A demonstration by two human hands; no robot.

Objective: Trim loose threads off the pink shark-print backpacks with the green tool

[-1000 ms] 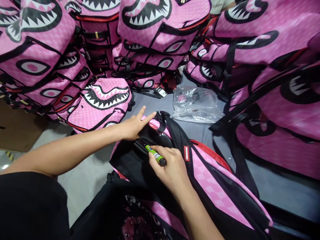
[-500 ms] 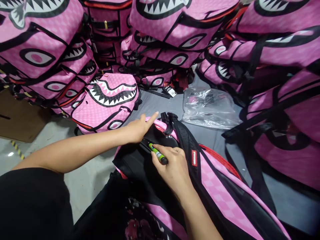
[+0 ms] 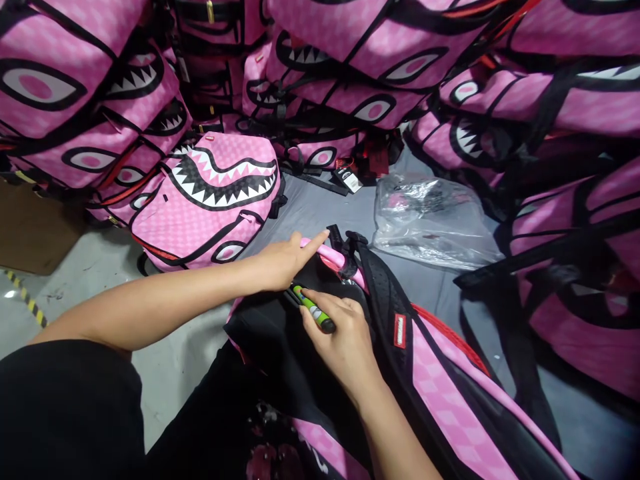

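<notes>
A black and pink backpack (image 3: 445, 373) lies across my lap with its back side and straps facing up. My left hand (image 3: 287, 261) grips its top edge by the pink piping, index finger stretched along the edge and the other fingers curled out of sight. In my right hand (image 3: 343, 333) is a green marker-shaped tool (image 3: 313, 309) with a black end. Its dark front end points at the black fabric just below my left hand; the tip is too small to make out.
A pink backpack (image 3: 210, 200) with a shark mouth lies beyond my left arm. Stacks of similar backpacks (image 3: 345, 80) line the back and right. A clear plastic bag (image 3: 435, 223) and a hang tag (image 3: 349, 179) lie on the grey surface (image 3: 310, 203). Cardboard (image 3: 40, 227) stands at left.
The view has shifted slightly, so most things sit a little differently in the picture. Both hands keep their hold, and the green tool stays close beside my left hand.
</notes>
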